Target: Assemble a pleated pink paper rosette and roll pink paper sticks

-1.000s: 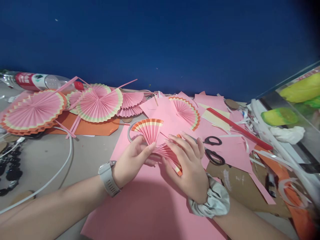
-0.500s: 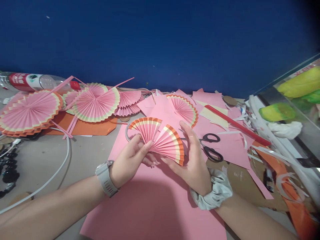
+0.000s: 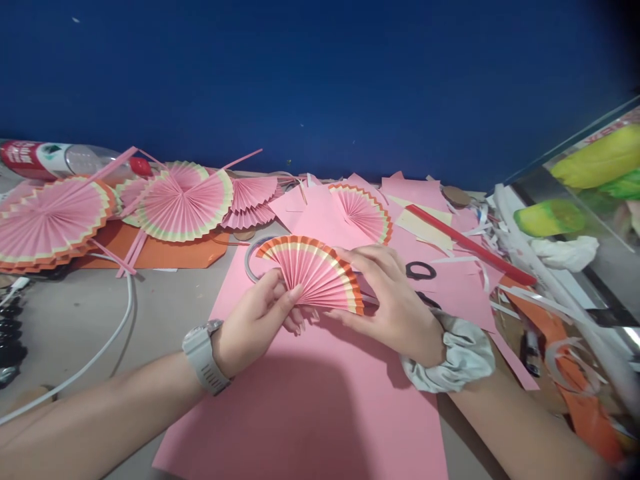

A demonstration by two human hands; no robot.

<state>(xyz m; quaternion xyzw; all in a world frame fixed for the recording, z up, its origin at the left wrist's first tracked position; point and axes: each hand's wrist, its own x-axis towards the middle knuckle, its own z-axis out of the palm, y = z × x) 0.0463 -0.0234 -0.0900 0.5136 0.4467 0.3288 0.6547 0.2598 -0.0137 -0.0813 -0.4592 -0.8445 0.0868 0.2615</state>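
Both hands hold a pleated pink paper fan [image 3: 311, 270] with cream and orange bands along its rim. My left hand [image 3: 260, 319], a grey watch on its wrist, pinches the fan at its lower point. My right hand [image 3: 395, 303], with a grey scrunchie on the wrist, closes on the fan's right edge, so the two pleated halves meet in one half circle. The fan hovers over a large pink paper sheet [image 3: 310, 400] lying on the table.
Finished round fans [image 3: 183, 200] pile up at the back left beside a lying plastic bottle [image 3: 65, 160]. Black scissors [image 3: 421, 273] sit right of my hand. A white cable [image 3: 107, 343] runs on the left. Paper scraps, a red stick [image 3: 470, 247] and a glass case [image 3: 590, 187] fill the right.
The right hand swung its pleated half up and leftward against the left half, closing the gap; the two pieces now form one fan. The view shifted slightly.
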